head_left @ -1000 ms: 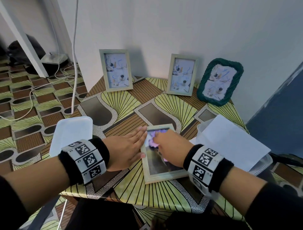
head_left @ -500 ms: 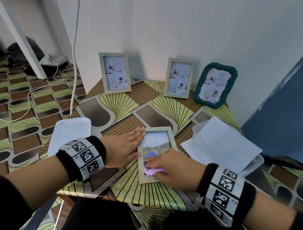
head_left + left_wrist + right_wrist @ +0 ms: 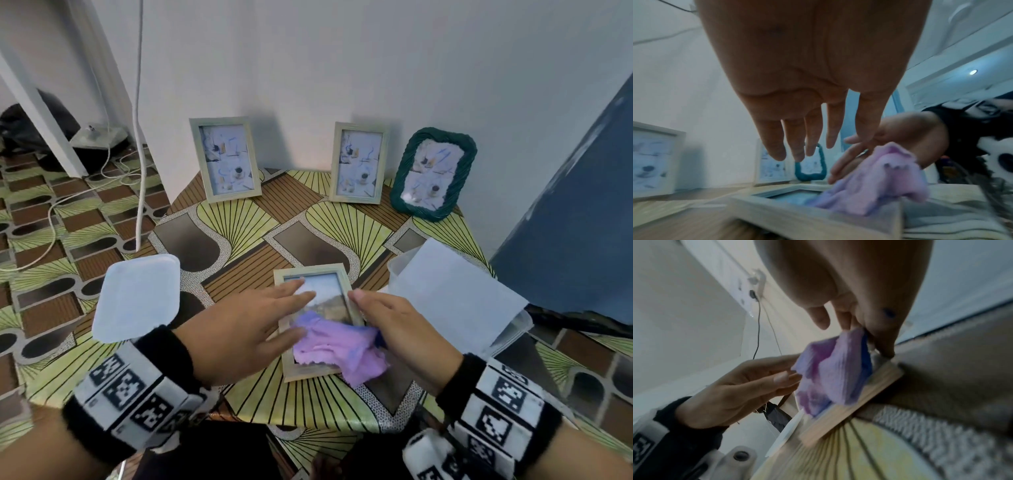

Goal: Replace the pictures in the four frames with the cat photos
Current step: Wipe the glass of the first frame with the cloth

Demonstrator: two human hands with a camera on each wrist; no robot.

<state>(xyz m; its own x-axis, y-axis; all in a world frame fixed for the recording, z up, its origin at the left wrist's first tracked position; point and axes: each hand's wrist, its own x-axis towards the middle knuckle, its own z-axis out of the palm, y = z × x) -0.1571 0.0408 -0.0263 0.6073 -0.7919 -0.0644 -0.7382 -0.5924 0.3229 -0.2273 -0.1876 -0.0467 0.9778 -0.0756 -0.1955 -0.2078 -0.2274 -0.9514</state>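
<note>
A pale wooden picture frame (image 3: 317, 322) is lying flat, glass up, near the front edge of the table covered in a green-and-brown fan-patterned cloth (image 3: 239, 226), and a crumpled lilac cleaning cloth (image 3: 337, 347) is draped over its lower half. The right hand (image 3: 404, 332) is hovering at the frame's right rim; in the right wrist view its fingertips are pinching a corner of the cloth against that rim. The left hand (image 3: 239, 325) is reaching flat over the frame's left side, fingers straight and spread, gripping nothing; whether it is touching the glass cannot be told. Three more frames are standing against the wall, two pale wooden ones (image 3: 226, 159) (image 3: 359, 162) and a dark green braided one (image 3: 433, 173), all seemingly showing the same pale picture, so most of the task is probably waiting. A translucent plastic tub (image 3: 513, 325) with white paper (image 3: 455, 291) over it is sitting at the right, its white lid (image 3: 137, 298) at the left. The risk lies in the frame's position: a firm wipe toward the person could be pushing it off the edge, and a hanging cloth corner could be dragging it along.
</note>
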